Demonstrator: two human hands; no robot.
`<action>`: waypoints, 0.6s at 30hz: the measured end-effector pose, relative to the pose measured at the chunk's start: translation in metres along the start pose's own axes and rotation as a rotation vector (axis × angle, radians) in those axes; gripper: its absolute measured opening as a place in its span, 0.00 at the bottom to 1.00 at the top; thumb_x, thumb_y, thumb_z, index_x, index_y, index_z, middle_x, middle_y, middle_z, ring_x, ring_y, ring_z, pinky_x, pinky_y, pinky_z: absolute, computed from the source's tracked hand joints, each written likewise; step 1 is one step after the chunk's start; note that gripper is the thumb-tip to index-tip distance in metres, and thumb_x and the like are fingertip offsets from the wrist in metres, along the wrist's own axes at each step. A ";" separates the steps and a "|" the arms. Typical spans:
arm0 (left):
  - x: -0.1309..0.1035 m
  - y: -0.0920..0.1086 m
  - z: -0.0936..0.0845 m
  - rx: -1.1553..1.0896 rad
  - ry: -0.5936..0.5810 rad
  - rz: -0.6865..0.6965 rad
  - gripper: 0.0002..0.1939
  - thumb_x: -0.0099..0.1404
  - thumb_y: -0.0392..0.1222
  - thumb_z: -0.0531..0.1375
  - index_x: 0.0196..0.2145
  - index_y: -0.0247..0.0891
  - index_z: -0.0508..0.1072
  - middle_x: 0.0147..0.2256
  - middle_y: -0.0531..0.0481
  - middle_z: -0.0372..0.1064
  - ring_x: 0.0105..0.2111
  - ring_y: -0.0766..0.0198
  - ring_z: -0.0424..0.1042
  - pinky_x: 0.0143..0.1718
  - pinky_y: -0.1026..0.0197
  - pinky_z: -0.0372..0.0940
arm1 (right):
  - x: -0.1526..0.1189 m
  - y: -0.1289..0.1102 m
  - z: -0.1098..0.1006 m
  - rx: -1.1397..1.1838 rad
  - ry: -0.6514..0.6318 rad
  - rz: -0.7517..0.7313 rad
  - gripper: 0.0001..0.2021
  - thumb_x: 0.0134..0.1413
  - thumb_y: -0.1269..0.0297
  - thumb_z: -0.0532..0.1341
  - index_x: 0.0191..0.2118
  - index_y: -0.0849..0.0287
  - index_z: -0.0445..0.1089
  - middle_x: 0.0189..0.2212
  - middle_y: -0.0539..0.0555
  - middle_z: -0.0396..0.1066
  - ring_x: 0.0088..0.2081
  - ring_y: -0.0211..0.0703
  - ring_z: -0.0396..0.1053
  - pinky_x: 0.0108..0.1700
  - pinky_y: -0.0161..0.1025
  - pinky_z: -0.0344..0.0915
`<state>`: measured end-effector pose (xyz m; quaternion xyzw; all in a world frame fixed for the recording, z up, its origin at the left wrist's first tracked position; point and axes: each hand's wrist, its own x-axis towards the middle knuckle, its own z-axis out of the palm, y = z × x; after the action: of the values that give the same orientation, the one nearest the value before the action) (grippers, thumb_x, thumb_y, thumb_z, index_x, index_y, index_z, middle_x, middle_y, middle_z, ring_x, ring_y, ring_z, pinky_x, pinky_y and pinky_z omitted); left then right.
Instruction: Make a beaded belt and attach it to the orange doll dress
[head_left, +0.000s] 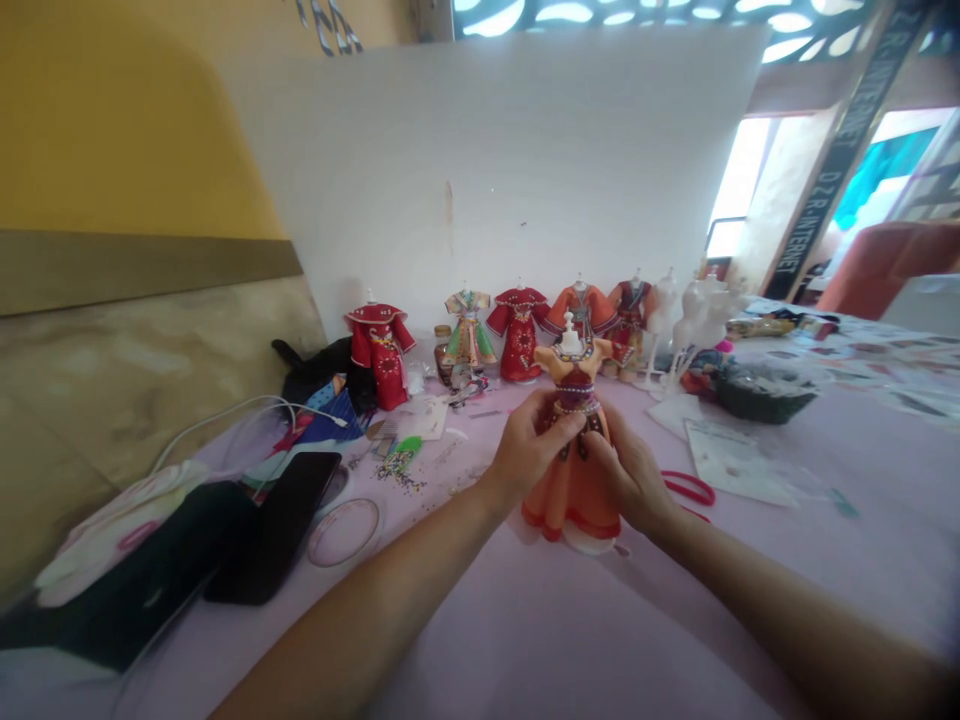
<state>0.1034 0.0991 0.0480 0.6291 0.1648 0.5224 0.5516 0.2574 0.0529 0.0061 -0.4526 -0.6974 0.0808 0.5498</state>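
Observation:
A miniature orange dress with a dark beaded waist is on a small white mannequin, upright in front of me. My left hand grips the dress from the left at the waist, thumb across its front. On the other side, my right hand closes around the skirt, its thumb near the beaded belt. A white round base shows below the red hem. The back of the dress and several fingertips are hidden.
Behind stand several dressed mannequins, including a red dress and a green dress. Bare mannequins and a dark basket are at right. Loose beads, a tape roll and a black phone lie left.

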 end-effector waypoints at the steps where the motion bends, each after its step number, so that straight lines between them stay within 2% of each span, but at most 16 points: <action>1: 0.000 -0.001 0.001 0.002 0.009 0.007 0.14 0.63 0.44 0.69 0.44 0.37 0.75 0.40 0.47 0.76 0.42 0.59 0.74 0.48 0.57 0.67 | 0.000 0.001 0.000 0.009 0.005 0.005 0.29 0.72 0.50 0.53 0.73 0.49 0.53 0.66 0.59 0.65 0.65 0.59 0.64 0.65 0.61 0.61; 5: -0.001 -0.006 0.003 0.016 0.069 0.030 0.14 0.65 0.42 0.66 0.47 0.38 0.73 0.44 0.47 0.75 0.45 0.59 0.73 0.51 0.57 0.65 | -0.003 0.004 0.002 -0.011 0.067 0.027 0.33 0.72 0.49 0.54 0.75 0.49 0.47 0.65 0.61 0.65 0.62 0.60 0.66 0.64 0.63 0.61; 8: -0.002 -0.008 0.003 0.028 0.103 0.031 0.15 0.67 0.41 0.65 0.50 0.38 0.71 0.45 0.46 0.74 0.45 0.60 0.73 0.51 0.57 0.65 | -0.003 0.002 0.002 -0.041 0.074 -0.018 0.31 0.72 0.50 0.54 0.75 0.48 0.49 0.66 0.60 0.63 0.65 0.59 0.63 0.66 0.62 0.58; 11: -0.002 -0.008 0.002 0.016 0.114 0.016 0.20 0.67 0.41 0.66 0.55 0.39 0.69 0.45 0.47 0.74 0.44 0.60 0.73 0.51 0.57 0.65 | 0.001 -0.002 0.000 -0.023 0.023 -0.064 0.28 0.73 0.51 0.53 0.73 0.50 0.54 0.68 0.59 0.61 0.68 0.58 0.59 0.67 0.60 0.55; 13: -0.002 -0.008 0.001 0.009 0.106 0.015 0.18 0.67 0.41 0.66 0.53 0.39 0.71 0.44 0.47 0.75 0.44 0.60 0.73 0.51 0.57 0.65 | 0.003 -0.004 -0.002 0.007 0.004 -0.067 0.25 0.74 0.51 0.52 0.71 0.51 0.58 0.66 0.59 0.64 0.66 0.57 0.61 0.67 0.59 0.56; 15: -0.001 -0.007 0.001 0.009 0.090 0.019 0.12 0.66 0.41 0.66 0.47 0.38 0.74 0.42 0.47 0.75 0.43 0.60 0.72 0.50 0.57 0.65 | 0.005 -0.005 -0.004 0.023 0.007 -0.064 0.24 0.74 0.51 0.51 0.68 0.52 0.61 0.64 0.59 0.66 0.65 0.56 0.63 0.66 0.58 0.57; 18: -0.001 -0.006 0.001 -0.006 0.075 0.006 0.09 0.65 0.41 0.66 0.43 0.37 0.76 0.39 0.48 0.75 0.42 0.59 0.72 0.49 0.57 0.65 | 0.005 -0.006 -0.004 0.013 0.022 -0.052 0.25 0.74 0.49 0.51 0.68 0.52 0.61 0.65 0.59 0.65 0.65 0.57 0.63 0.66 0.58 0.57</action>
<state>0.1056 0.1002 0.0430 0.6079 0.1816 0.5478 0.5453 0.2576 0.0519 0.0145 -0.4318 -0.7021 0.0659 0.5623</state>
